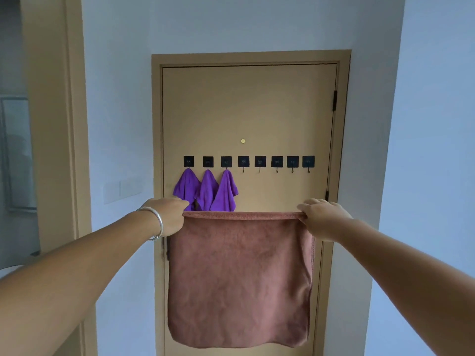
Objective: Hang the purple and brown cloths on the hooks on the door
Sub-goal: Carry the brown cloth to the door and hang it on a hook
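Landmark: tan door [246, 111], closed, with a row of eight black square hooks [260, 161] across its middle. The three hooks nearest the door's left edge each carry a purple cloth [205, 192], bunched and hanging side by side; the five hooks toward the hinge side are bare. Brown cloth [240, 278] is held spread flat in front of the door's lower half, its top edge taut and level just below the purple cloths. Left hand [171, 215] pinches the top left corner, fingers curled over the hem; silver bangle [156, 222] on that wrist. Right hand [320, 217] pinches the top right corner likewise. Small brass peephole [243, 141] sits above the hook row.
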{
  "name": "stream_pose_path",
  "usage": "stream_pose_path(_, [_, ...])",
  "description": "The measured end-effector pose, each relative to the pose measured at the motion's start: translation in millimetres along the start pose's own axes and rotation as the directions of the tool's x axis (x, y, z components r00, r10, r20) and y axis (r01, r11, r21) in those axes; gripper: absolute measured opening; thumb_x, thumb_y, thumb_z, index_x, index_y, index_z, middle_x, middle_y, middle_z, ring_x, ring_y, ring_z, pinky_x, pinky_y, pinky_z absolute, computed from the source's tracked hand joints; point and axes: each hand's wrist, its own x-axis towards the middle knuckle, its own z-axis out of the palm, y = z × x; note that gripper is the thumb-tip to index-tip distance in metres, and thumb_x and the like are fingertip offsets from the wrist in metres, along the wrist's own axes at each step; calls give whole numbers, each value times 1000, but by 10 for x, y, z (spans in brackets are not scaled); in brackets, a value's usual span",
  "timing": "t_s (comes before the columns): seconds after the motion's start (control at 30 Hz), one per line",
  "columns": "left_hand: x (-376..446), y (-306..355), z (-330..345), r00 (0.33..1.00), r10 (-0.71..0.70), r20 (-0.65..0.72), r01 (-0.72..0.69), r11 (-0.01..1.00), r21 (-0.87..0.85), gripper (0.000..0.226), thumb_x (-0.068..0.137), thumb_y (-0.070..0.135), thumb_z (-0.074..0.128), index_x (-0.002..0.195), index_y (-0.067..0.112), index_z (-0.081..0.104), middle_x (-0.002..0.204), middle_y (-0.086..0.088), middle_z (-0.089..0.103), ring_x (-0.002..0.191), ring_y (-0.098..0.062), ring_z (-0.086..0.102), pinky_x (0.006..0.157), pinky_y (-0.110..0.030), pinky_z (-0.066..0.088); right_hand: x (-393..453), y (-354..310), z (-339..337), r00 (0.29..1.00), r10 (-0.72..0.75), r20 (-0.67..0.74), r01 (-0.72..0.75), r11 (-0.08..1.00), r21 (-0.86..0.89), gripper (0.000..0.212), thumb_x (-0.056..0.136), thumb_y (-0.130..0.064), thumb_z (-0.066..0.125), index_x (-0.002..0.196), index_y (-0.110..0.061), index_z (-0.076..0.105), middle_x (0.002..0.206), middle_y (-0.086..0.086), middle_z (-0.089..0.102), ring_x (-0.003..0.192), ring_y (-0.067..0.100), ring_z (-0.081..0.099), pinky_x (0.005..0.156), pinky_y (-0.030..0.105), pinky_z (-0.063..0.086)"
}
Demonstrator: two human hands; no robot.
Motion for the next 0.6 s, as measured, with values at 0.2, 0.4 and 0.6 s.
stream_pose_path(0.2, [986, -420, 430, 999, 41, -13, -42, 997, -70, 15, 91, 12, 37, 89, 17, 51, 93, 1, 57, 81, -18, 55, 70, -30, 43, 902, -109, 268, 999, 51, -10, -51, 999, -19, 28, 99, -25, 40, 123, -29, 55, 121, -7, 54, 117, 17, 48, 101, 37, 38])
stream_pose_path(0.4, [1672, -714, 861, 997, 77, -25, -80, 982, -171, 21, 94, 14, 36, 101, 19, 55, 96, 1, 60, 84, -17, 59, 74, -30, 50, 1527, -192, 542, 996, 85, -10, -85, 995, -49, 23, 99, -28, 38, 104, -27, 61, 104, -9, 55, 100, 14, 52, 89, 33, 42])
stream_pose_path(0.6, [2248, -832, 1193, 997, 68, 27, -60, 970, -234, 37, 94, 14, 35, 127, 16, 51, 125, -5, 59, 109, -25, 58, 88, -35, 48, 2093, -169, 822, 993, 105, -49, -107, 993, -42, 22, 96, -20, 40, 95, -26, 62, 104, -9, 57, 96, 14, 52, 87, 34, 44])
